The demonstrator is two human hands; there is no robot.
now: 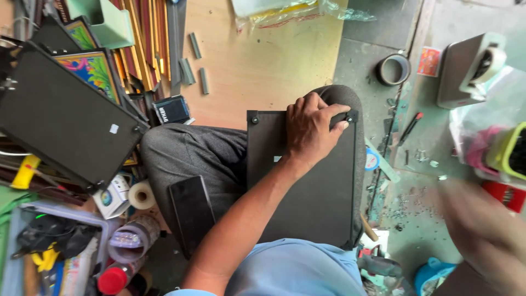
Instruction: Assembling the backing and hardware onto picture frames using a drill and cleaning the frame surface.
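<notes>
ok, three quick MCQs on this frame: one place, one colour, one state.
1. Where does the dark backing board lie?
A on the person's lap
B on the green floor
C against a wall

2. What colour is the pen on the floor?
A red and black
B yellow
C white

3. What is the left hand doing?
A hanging free
B pressing on the board's top edge
C holding the tape roll

Answers:
1 A, it rests on the grey trouser legs.
2 A, red cap, black barrel.
3 B, fingers spread near a corner clip.
</notes>
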